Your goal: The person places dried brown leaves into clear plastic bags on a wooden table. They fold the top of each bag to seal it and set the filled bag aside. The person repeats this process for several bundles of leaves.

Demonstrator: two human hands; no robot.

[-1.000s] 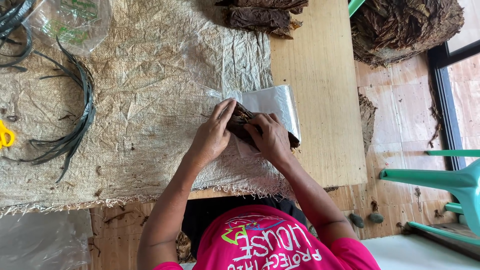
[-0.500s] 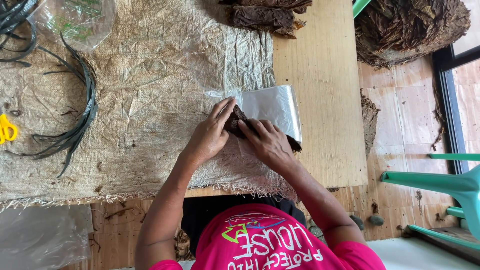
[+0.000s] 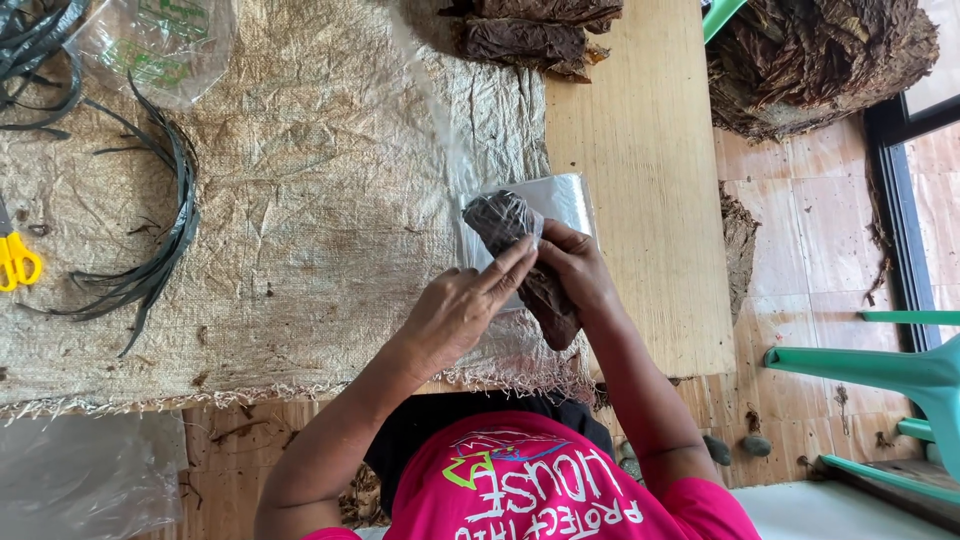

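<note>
A dark bundle of dried leaves (image 3: pixel 508 222) is partly wrapped in a clear plastic sheet (image 3: pixel 568 198) and held just above the woven sack mat (image 3: pixel 300 200). My right hand (image 3: pixel 578 272) grips the bundle from the right side, around its lower half. My left hand (image 3: pixel 462 308) presses the plastic against the bundle with its fingers stretched out. The bundle's upper end shows through the plastic; its lower end pokes out below my right hand.
The mat covers a wooden table (image 3: pixel 640 150). Black straps (image 3: pixel 160 250) and yellow scissors (image 3: pixel 15 262) lie at the left, with a plastic bag (image 3: pixel 160 40) above them. Dried-leaf piles sit at the top (image 3: pixel 540 30) and on the floor (image 3: pixel 820 60). A teal chair (image 3: pixel 900 370) stands at the right.
The bundle lay flat on the plastic under both hands; now it is lifted and turned more upright, with the plastic drawn over its top end.
</note>
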